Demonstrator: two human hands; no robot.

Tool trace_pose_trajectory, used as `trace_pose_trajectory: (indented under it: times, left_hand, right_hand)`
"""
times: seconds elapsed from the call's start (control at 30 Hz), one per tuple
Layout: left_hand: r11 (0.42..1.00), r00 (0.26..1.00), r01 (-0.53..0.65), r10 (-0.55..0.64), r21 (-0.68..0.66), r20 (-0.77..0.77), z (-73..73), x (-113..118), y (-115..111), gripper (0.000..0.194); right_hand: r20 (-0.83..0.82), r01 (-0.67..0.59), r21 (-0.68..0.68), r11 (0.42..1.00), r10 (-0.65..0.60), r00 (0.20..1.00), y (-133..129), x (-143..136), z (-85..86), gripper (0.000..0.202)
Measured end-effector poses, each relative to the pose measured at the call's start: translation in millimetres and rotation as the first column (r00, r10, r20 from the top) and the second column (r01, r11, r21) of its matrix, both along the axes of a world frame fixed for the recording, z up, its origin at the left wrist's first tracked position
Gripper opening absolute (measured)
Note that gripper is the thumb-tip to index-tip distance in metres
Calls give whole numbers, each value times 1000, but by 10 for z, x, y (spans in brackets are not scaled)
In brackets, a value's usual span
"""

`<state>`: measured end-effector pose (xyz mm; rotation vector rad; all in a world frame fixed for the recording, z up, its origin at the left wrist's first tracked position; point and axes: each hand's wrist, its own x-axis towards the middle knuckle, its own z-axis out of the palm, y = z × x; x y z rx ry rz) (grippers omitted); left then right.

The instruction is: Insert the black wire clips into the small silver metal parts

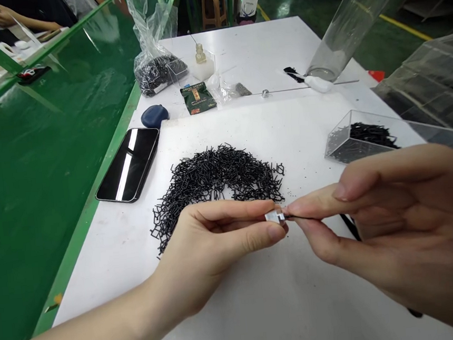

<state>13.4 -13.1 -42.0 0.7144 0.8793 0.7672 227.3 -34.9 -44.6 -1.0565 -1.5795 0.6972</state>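
Note:
Between the thumb and fingers of my left hand (pixel 220 239) is a small silvery metal block (pixel 273 217) with a notched end facing right. My right hand (pixel 378 225) pinches a thin black piece (pixel 299 217) whose tip meets the block's notched end. Whether the tip is inside the block or only touching it, I cannot tell. Just beyond my left hand, a curved heap of short thin black pieces (pixel 218 168) lies on the white table (pixel 285 297). A dark slender item lies partly hidden beneath my right hand.
A phone (pixel 128 165) and a dark blue case (pixel 154 115) lie at the left. Farther back are a bag of black pieces (pixel 158 73), a green packet (pixel 198 98) and a small bottle (pixel 200 54). At right stand a clear box (pixel 339 144) and a clear tube (pixel 343 32).

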Motion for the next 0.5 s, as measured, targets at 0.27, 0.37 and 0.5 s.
trace_pose_trajectory:
  times: [0.27,0.37,0.5]
  left_hand:
    - [1000,1000,18,-18,24,25,-29,-4,-18,20]
    - [1000,1000,13,-13,28,24,-23,4,-15,20]
    - [999,1000,1,-1,40,-1,-19,-2,-8,18]
  right_hand:
    - [28,28,-23,999,-28,999,0,-3,-5,41]
    - [23,18,3,1000,-18,1000,2,-3,-10,41]
    - [21,4,0,1000,-4,1000,-3,-8,-11,39]
